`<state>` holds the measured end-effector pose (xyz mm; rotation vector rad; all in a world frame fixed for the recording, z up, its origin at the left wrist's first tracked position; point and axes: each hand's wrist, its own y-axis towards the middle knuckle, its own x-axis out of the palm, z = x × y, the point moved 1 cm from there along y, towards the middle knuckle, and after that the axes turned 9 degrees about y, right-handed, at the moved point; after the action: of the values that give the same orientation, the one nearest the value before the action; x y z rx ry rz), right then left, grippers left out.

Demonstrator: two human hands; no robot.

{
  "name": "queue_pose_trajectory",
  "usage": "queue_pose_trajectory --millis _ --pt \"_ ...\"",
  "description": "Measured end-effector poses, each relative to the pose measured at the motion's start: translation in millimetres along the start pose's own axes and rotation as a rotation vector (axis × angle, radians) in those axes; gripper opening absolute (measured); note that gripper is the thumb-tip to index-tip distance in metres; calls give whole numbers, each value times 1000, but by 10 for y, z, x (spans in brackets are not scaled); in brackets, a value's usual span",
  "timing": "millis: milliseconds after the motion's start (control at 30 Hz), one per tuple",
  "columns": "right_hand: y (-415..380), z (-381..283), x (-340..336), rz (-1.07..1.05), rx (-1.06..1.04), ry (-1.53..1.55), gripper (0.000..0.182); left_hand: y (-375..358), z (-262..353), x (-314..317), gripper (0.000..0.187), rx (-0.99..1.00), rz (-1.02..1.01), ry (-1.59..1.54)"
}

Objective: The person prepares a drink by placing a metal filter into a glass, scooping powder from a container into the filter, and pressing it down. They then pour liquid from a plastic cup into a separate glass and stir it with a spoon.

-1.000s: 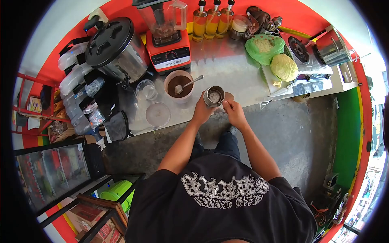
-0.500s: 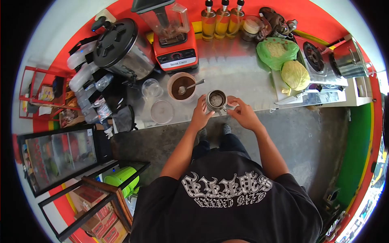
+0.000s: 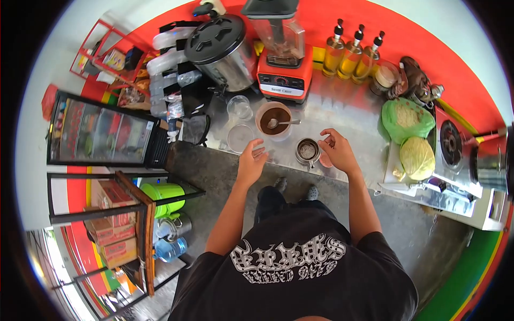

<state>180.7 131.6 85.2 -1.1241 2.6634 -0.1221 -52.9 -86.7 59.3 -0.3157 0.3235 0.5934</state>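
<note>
The metal cup (image 3: 307,152) stands upright near the front edge of the steel counter (image 3: 338,107), pale contents inside, a small pinkish disc (image 3: 326,160) just beside it. The right hand (image 3: 341,152) hovers close by on the cup's right, fingers loosely curled, gripping nothing. Over on the other side, the left hand (image 3: 252,162) is open and empty, nearest the round clear lid (image 3: 241,138). Between the hands, farther back, sits a tub (image 3: 273,122) of brown contents with a spoon (image 3: 289,122) in it. Behind that I see the red blender (image 3: 284,74), and, off to the right, a cabbage (image 3: 417,158) beside a green bag (image 3: 408,121).
</note>
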Motion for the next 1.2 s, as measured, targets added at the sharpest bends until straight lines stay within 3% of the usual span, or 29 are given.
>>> queue_pose_trajectory --millis 167,267,333,533,700,833,1200 --pt "242 -73 199 -102 -113 31 41 141 182 -53 59 91 158 28" --pt "400 -259 296 -141 -165 -43 51 319 173 -61 72 110 185 7" --pt "480 -381 365 -163 -163 -116 56 412 213 -97 86 130 150 221" --pt "688 -460 607 -132 -162 -142 45 624 199 -154 91 183 126 343" --pt "827 -316 763 -66 -82 162 29 641 162 -177 98 205 102 341" --pt "885 -278 850 -21 -91 54 31 648 116 -202 106 220 77 306" --pt "766 -324 845 137 -163 79 29 580 103 -412 103 173 -60 178"
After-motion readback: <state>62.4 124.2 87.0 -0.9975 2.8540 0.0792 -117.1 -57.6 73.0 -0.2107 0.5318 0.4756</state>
